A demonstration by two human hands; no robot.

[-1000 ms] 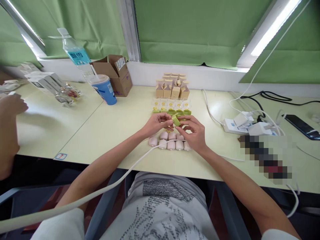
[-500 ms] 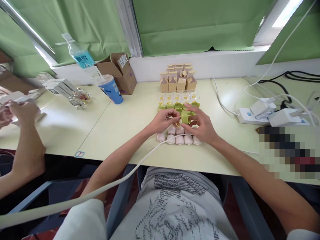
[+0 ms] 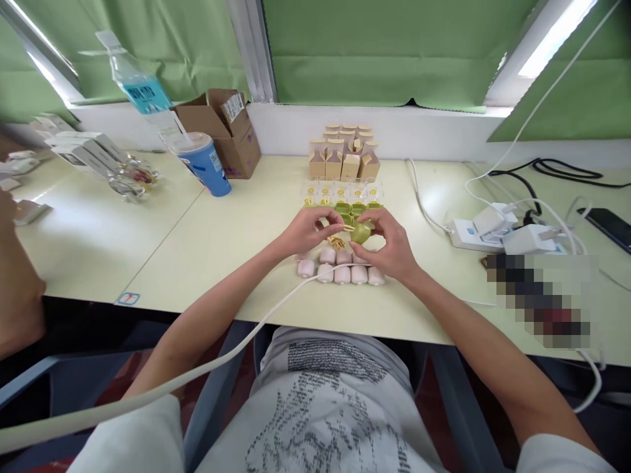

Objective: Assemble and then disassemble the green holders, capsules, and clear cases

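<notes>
Between the thumb and fingers of my right hand (image 3: 389,244) is a small green rounded case (image 3: 361,233). My left hand (image 3: 310,230) pinches a thin gold-coloured piece (image 3: 348,228) whose tip reaches the case's left side; I cannot tell whether it sits inside. Just below lies a small heap of gold-coloured pieces (image 3: 337,243). Nearer to me are rows of pale pink rounded pieces (image 3: 342,274), with a white cable (image 3: 315,277) passing across them. Beyond my hands stand several open green cases (image 3: 344,209), partly hidden by my fingers.
A clear tray with yellow marks (image 3: 340,192) and upright small cardboard boxes (image 3: 334,164) stand behind. To the left are a blue cup (image 3: 204,164), a bottle (image 3: 145,95) and a brown carton (image 3: 236,141). A power strip (image 3: 473,235) lies right. Another person's arm (image 3: 20,282) shows far left.
My right hand has turned the green case, so its smooth rounded side now shows. The gold piece stays in my left fingers by it. The whole view has shifted slightly right.
</notes>
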